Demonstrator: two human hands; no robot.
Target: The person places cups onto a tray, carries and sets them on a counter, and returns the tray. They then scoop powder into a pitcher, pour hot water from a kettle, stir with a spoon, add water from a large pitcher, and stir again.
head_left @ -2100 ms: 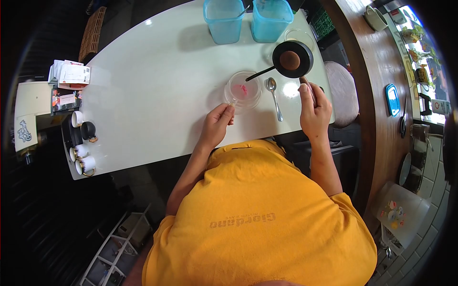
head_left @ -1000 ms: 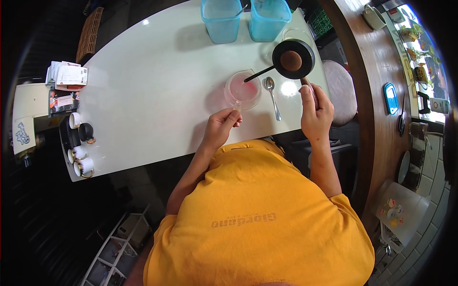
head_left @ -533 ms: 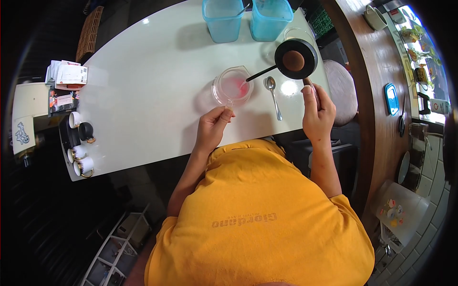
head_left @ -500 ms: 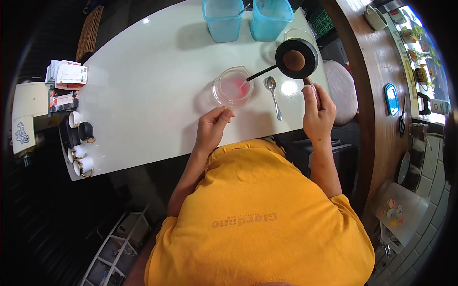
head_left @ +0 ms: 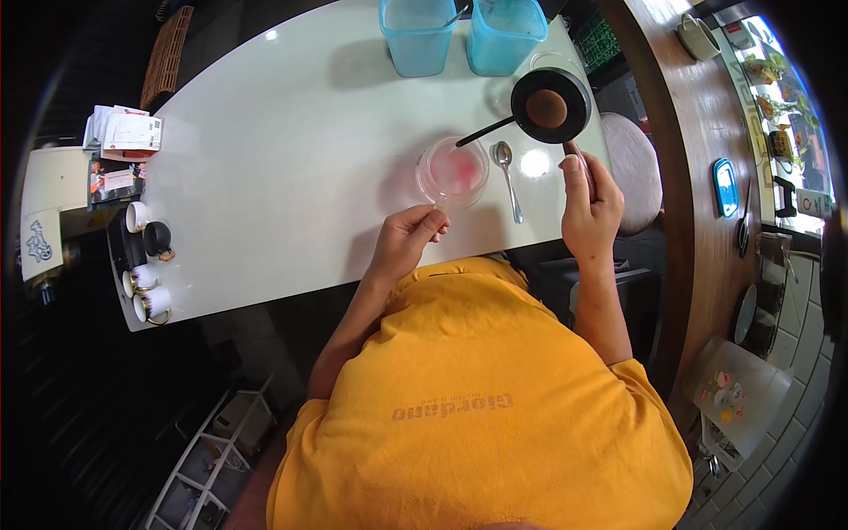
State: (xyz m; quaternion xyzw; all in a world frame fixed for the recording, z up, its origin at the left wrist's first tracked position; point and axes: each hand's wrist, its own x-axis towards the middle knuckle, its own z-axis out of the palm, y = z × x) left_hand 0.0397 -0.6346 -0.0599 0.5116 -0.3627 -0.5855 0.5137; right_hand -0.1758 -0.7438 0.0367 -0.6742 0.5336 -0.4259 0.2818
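Note:
My left hand (head_left: 413, 237) pinches the handle of a clear glass cup (head_left: 453, 173), which has pinkish-red liquid in it. My right hand (head_left: 590, 201) is wrapped round the handle of a black gooseneck kettle (head_left: 572, 102) with a brown knob on its lid. The kettle is raised at the table's right side, and its thin spout (head_left: 484, 132) points left, its tip over the cup's upper rim. Whether water is leaving the spout is too small to tell. A metal spoon (head_left: 506, 177) lies on the white table just right of the cup.
Two blue plastic containers (head_left: 417, 40) (head_left: 505, 40) stand at the far edge of the table (head_left: 265, 177). Behind the kettle is a clear round dish (head_left: 558, 62). White cups (head_left: 154, 304) and paper packets (head_left: 131, 132) sit at the left, and a wooden counter (head_left: 693, 221) runs along the right.
The cup, in my left hand, has moved left and then back right under the spout. Its loose pink bits have given way to pink liquid. The kettle has shifted slightly right.

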